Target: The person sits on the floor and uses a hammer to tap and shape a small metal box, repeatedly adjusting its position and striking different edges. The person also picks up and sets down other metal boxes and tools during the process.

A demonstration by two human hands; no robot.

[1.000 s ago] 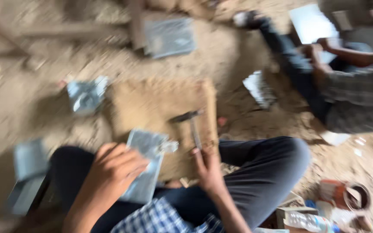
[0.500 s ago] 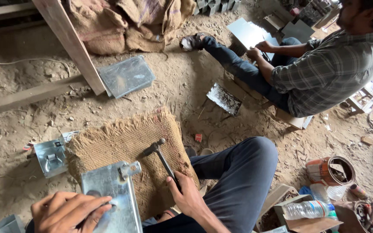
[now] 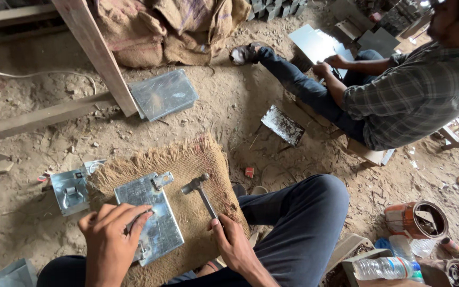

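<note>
The left hand's fingers (image 3: 134,219) lay spread and flat on the metal plate (image 3: 150,220), pinning it to the burlap mat (image 3: 187,159), while the right hand (image 3: 235,244) was closed around the lower handle of the hammer (image 3: 200,191). Half a second before, the plate had sat lower and nearer the body, partly out of view, with the left hand only at its near corner; by this moment it lay squarely on the mat with the fingers planted on its near half, which read as the piece being settled for striking. The hammer head pointed up and away from the body, resting on or just above the mat, just beside the plate's right edge and near the small hinge-like fitting at its top corner. A second, smaller plate (image 3: 70,191) lay in the dirt left of the mat. Further out, another sheet (image 3: 163,94) lay by a wooden post (image 3: 96,53), and a seated co-worker (image 3: 399,90) handled sheet metal.
</note>
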